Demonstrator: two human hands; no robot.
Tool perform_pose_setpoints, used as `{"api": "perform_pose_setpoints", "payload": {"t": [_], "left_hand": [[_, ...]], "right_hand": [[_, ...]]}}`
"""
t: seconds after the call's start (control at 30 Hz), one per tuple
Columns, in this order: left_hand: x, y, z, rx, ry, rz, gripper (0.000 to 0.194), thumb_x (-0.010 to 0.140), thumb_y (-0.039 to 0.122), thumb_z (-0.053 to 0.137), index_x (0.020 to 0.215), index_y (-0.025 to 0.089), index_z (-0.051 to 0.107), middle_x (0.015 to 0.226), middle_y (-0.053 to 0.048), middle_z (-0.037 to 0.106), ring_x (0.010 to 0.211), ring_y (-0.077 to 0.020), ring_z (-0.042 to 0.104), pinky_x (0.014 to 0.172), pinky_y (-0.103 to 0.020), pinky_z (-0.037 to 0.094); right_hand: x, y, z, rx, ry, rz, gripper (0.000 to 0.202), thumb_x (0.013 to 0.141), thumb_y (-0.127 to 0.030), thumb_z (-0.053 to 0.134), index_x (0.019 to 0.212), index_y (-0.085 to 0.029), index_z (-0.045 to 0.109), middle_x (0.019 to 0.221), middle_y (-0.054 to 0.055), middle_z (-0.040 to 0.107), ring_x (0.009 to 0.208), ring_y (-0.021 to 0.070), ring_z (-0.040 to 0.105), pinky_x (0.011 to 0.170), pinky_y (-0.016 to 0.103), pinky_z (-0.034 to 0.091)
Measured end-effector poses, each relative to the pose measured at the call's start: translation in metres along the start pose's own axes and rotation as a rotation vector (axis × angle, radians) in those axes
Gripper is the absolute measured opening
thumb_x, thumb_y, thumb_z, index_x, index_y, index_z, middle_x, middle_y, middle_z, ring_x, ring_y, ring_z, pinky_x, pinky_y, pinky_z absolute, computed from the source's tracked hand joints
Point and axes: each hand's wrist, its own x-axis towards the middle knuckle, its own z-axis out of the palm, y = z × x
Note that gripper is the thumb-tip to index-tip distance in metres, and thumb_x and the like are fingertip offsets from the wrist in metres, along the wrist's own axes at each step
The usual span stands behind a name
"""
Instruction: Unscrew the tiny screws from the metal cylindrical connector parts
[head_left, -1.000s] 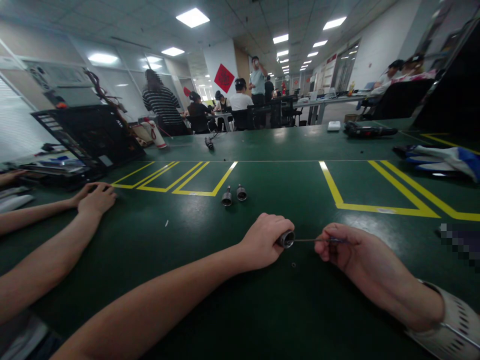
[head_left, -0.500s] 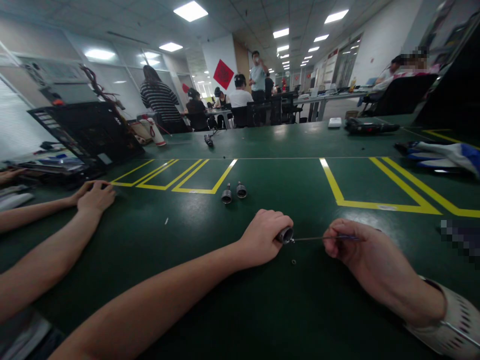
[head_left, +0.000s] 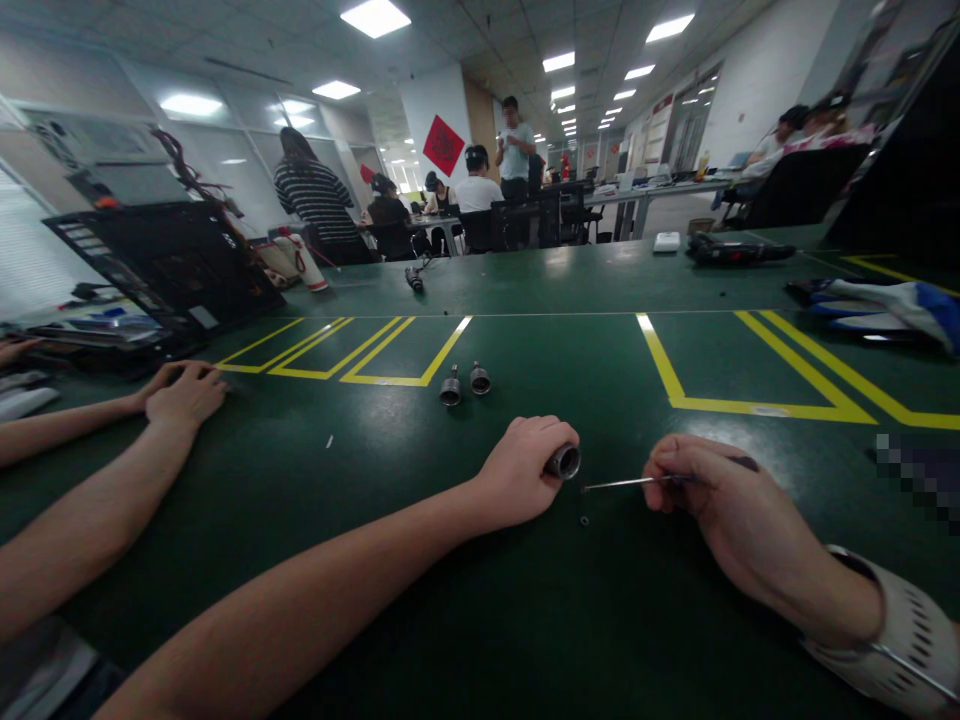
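My left hand (head_left: 529, 470) is wrapped around a metal cup-shaped part (head_left: 566, 461), its open round mouth turned to the right. Between the fingertips of my right hand (head_left: 712, 490) is a slim metal rod tool (head_left: 619, 484), with its thin tip pointing left. That tip is a little below and right of the cup's mouth, apart from it. A small ring (head_left: 584, 521) lies on the green table just below the tip. Farther off, two similar metal cup-shaped parts with short stems (head_left: 450, 388) (head_left: 480, 378) rest on the table.
On the left, another person's hands (head_left: 184, 392) rest at the table (head_left: 390, 450). Yellow tape outlines (head_left: 757, 408) mark its surface. Gloves (head_left: 877, 305), a dark tool (head_left: 739, 250) and a white box (head_left: 666, 243) lie toward the back right; a small dark device (head_left: 414, 279) lies at the back.
The rod's tip has come away from the cup's mouth and now sits lower. My left hand has turned the cup so more of its opening faces me.
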Motion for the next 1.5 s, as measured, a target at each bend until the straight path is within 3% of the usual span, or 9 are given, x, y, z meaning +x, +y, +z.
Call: {"api": "perform_pose_setpoints", "payload": {"t": [0.23,0.47,0.6,0.77,0.87,0.97,1.17,1.37,1.5], "left_hand": [[0.000,-0.003,-0.003,-0.163,-0.118,0.173,0.015,0.075,0.015,0.058,0.089,0.018,0.053,0.088,-0.002,0.062,0.085,-0.0153,0.055,0.084,-0.031,0.039],[0.001,-0.004,-0.002,-0.175,-0.141,0.186,0.015,0.075,0.015,0.058,0.089,0.017,0.053,0.088,-0.002,0.062,0.085,-0.0155,0.056,0.084,-0.032,0.039],[-0.001,-0.002,-0.001,-0.220,-0.109,0.153,0.020,0.075,0.016,0.060,0.093,0.017,0.051,0.089,-0.002,0.060,0.085,-0.0153,0.055,0.084,-0.033,0.040],[-0.001,-0.001,-0.001,-0.391,-0.001,0.011,0.028,0.075,0.020,0.062,0.096,0.017,0.044,0.093,-0.004,0.055,0.078,-0.0139,0.054,0.066,-0.026,0.045],[0.000,-0.001,-0.002,-0.354,0.047,0.043,0.022,0.075,0.019,0.062,0.092,0.016,0.049,0.092,-0.004,0.054,0.080,-0.0144,0.052,0.069,-0.028,0.045],[0.001,-0.002,-0.002,-0.314,0.056,0.067,0.018,0.076,0.017,0.059,0.092,0.016,0.052,0.092,-0.005,0.056,0.084,-0.0156,0.052,0.074,-0.030,0.044],[-0.001,-0.002,-0.002,-0.274,0.051,0.027,0.018,0.074,0.012,0.054,0.091,0.016,0.051,0.085,-0.002,0.057,0.077,-0.0138,0.052,0.073,-0.028,0.043],[-0.001,-0.005,0.003,-0.151,0.082,0.012,0.012,0.070,0.016,0.058,0.080,0.017,0.051,0.074,0.001,0.058,0.069,-0.0127,0.053,0.071,-0.028,0.040],[0.000,-0.006,0.006,-0.036,0.051,0.011,0.007,0.072,0.019,0.057,0.076,0.017,0.052,0.071,0.002,0.059,0.067,-0.0131,0.053,0.073,-0.030,0.039]], "right_hand": [[-0.002,-0.002,0.003,-0.118,-0.016,-0.023,0.018,0.069,-0.029,0.055,0.055,-0.019,0.060,0.053,0.002,0.058,0.055,0.0169,0.051,0.057,0.032,0.036],[-0.002,-0.002,0.004,-0.058,0.049,-0.041,0.018,0.068,-0.027,0.056,0.051,-0.020,0.059,0.051,0.001,0.056,0.052,0.0151,0.049,0.054,0.030,0.034],[-0.002,-0.004,0.002,0.088,0.105,-0.074,0.020,0.067,-0.026,0.058,0.049,-0.020,0.057,0.050,0.000,0.052,0.051,0.0135,0.045,0.052,0.029,0.034],[-0.003,-0.004,-0.001,0.197,0.036,-0.141,0.020,0.069,-0.025,0.055,0.050,-0.021,0.057,0.052,-0.001,0.049,0.053,0.0136,0.043,0.053,0.029,0.034],[-0.007,-0.004,-0.001,0.205,-0.001,-0.178,0.015,0.069,-0.025,0.057,0.054,-0.021,0.059,0.056,0.000,0.052,0.055,0.0138,0.045,0.053,0.028,0.036],[-0.010,-0.003,-0.001,0.079,-0.038,-0.237,0.016,0.074,-0.027,0.057,0.060,-0.022,0.062,0.061,0.001,0.056,0.060,0.0155,0.050,0.058,0.030,0.039],[-0.018,-0.002,0.001,-0.461,-0.110,-0.430,0.020,0.083,-0.035,0.053,0.073,-0.023,0.065,0.072,0.004,0.063,0.070,0.0207,0.057,0.062,0.032,0.043],[-0.025,-0.004,0.010,-0.695,-0.252,-0.707,0.014,0.084,-0.018,0.051,0.085,-0.025,0.063,0.080,0.004,0.063,0.074,0.0194,0.057,0.064,0.031,0.045],[-0.028,-0.002,0.012,-0.809,-0.294,-0.781,0.015,0.083,-0.015,0.052,0.084,-0.025,0.063,0.082,0.005,0.063,0.077,0.0207,0.056,0.068,0.034,0.044]]}}
